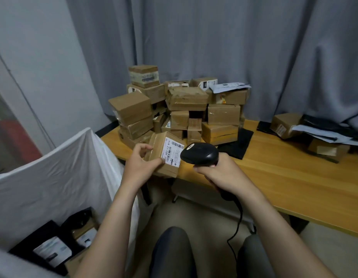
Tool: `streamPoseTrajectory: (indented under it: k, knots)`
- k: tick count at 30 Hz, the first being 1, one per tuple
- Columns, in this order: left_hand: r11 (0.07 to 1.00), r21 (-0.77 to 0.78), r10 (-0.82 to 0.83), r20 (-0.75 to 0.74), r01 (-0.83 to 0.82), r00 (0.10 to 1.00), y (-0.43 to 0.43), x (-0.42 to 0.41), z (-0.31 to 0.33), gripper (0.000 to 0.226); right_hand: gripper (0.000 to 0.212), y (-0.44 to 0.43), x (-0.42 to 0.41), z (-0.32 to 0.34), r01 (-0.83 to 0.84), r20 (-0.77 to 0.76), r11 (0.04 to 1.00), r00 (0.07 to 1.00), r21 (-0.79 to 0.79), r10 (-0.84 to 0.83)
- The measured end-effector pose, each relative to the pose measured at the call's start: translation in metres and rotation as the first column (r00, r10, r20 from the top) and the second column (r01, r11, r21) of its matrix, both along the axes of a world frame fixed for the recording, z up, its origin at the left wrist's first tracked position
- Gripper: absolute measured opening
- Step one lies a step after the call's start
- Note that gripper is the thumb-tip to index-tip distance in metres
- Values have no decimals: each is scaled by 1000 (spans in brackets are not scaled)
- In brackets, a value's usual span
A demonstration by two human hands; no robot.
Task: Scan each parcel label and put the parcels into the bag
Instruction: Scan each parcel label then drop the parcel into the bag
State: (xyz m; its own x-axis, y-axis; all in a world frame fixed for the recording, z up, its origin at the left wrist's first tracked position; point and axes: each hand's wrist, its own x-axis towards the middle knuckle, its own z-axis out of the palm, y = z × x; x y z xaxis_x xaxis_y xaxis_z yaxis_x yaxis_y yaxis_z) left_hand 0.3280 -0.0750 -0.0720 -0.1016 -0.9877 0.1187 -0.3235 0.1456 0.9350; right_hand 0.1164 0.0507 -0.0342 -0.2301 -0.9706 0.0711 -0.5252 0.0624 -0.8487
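Note:
My left hand (141,161) grips a small brown cardboard parcel (158,149) at the table's front edge, its white barcode label (172,152) turned up and to the right. My right hand (218,171) holds a black corded barcode scanner (200,152), whose head sits just right of the label and points at it. A large white bag (53,177) stands open at my left; several parcels (53,251) lie at its bottom. A pile of brown parcels (180,111) is stacked at the back of the wooden table (284,177).
More parcels and grey mailers (314,135) lie at the table's right. A black cloth (238,143) lies beside the pile. Grey curtains hang behind. The scanner's cable (237,227) drops between my knees (172,253).

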Motion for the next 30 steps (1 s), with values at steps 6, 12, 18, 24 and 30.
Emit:
streamPoseTrajectory:
  k: [6,12,18,24,30]
  knots:
    - [999,20,29,81,-31,996,-4,34,-7,48,8,-9,22,-5,-90,-74,995,993,45,93]
    - [998,14,57,102,-59,993,-9,42,-14,47,8,-13,27,-3,-91,-150,992,983,92,104]
    - [998,23,52,103,-55,993,-13,40,-16,47,12,-14,26,-1,-110,-160,988,979,111,127]
    - [998,37,41,94,-45,995,-15,39,-15,47,8,-16,27,-3,-93,-146,990,983,102,108]
    - [996,17,86,188,-91,978,-11,59,-13,45,11,-28,37,-10,-93,-89,990,991,104,103]
